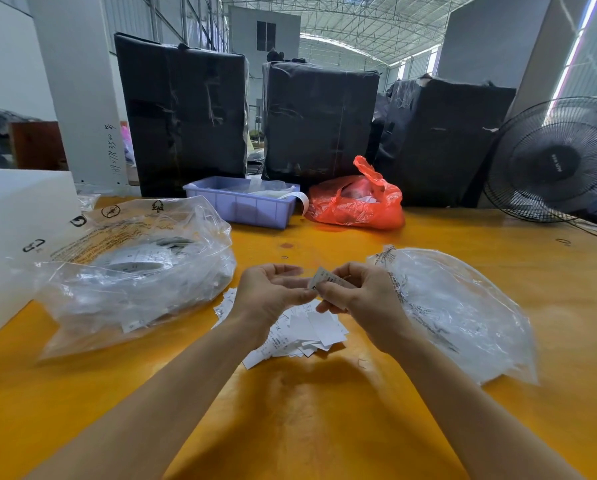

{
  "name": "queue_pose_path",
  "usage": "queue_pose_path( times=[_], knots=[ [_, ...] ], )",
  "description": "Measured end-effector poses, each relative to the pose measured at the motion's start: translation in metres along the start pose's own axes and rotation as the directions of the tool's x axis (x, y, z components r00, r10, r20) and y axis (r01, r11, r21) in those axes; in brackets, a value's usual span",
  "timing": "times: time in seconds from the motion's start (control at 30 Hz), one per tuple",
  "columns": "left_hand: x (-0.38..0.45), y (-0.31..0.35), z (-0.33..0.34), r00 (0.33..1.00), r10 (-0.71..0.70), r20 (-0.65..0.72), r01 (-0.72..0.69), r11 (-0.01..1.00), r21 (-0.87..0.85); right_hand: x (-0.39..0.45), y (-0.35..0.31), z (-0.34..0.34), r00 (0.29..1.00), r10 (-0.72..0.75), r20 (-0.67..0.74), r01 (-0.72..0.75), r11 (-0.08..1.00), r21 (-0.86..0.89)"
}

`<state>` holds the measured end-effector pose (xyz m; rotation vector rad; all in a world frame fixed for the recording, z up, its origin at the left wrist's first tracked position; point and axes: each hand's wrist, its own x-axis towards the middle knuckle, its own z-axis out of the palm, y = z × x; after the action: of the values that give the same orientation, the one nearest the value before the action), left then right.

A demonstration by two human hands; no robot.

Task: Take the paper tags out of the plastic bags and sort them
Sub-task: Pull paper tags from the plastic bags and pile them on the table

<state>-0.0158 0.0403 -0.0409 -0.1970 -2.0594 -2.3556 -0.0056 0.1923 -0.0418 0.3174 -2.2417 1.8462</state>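
Note:
Both hands hover above a loose pile of white paper tags (pixel 300 332) on the yellow table. My right hand (pixel 359 292) pinches a small stack of paper tags (pixel 323 277) between thumb and fingers. My left hand (pixel 273 289) touches the stack's lower left corner with its thumb, fingers loosely curled above. A large clear plastic bag (pixel 134 271) with printed tags inside lies to the left. Another clear plastic bag (pixel 463 313), flattened, lies to the right, behind my right hand.
A lilac plastic tray (pixel 241 206) and a red plastic bag (pixel 359 202) stand at the back of the table (pixel 325 410). Three black-wrapped bales (pixel 318 123) line the far edge. A black fan (pixel 557 161) stands at right, a white box (pixel 16 216) at left.

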Motion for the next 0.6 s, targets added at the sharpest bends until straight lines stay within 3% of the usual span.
queue_pose_path(
  times=[0.13,0.4,0.6],
  knots=[
    [-0.0005,0.0029,-0.0013,1.000,0.021,-0.002,-0.021,1.000,0.010,0.0008,0.0006,-0.0021,0.999,0.018,0.043,-0.019,1.000,0.018],
    [-0.0030,0.0055,0.0005,0.999,-0.011,0.030,0.011,1.000,0.010,0.0002,-0.0008,-0.0009,1.000,-0.029,-0.011,0.029,1.000,-0.009],
    [-0.0012,0.0059,-0.0015,1.000,0.028,-0.001,-0.027,0.998,0.060,-0.0021,-0.0062,-0.0039,0.995,0.017,0.096,-0.015,0.999,-0.028]
  ],
)
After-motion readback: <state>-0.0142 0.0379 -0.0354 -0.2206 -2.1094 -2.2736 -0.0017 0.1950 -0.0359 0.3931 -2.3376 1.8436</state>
